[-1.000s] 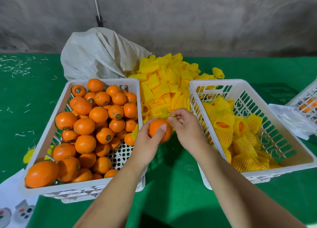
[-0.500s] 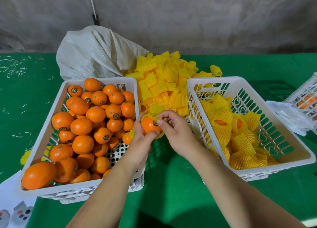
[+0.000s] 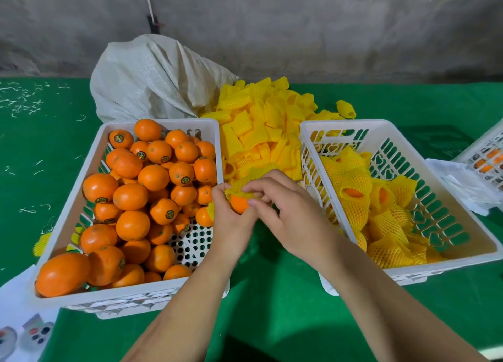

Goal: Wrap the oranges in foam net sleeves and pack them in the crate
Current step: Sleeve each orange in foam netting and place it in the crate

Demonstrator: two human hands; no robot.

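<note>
left of the grip: white crate (image 3: 81,220) of bare oranges (image 3: 130,198). centre: left hand (image 3: 231,225) cups one orange (image 3: 239,204) from below; right hand (image 3: 288,214) pinches a yellow foam net sleeve (image 3: 239,187) over its top. a second ago the fruit showed almost bare; now the sleeve caps its upper half, so wrapping is judged about halfway. behind the grip: loose sleeve pile (image 3: 261,127). right of the grip: packing crate (image 3: 340,127) holding wrapped oranges (image 3: 353,187).
</note>
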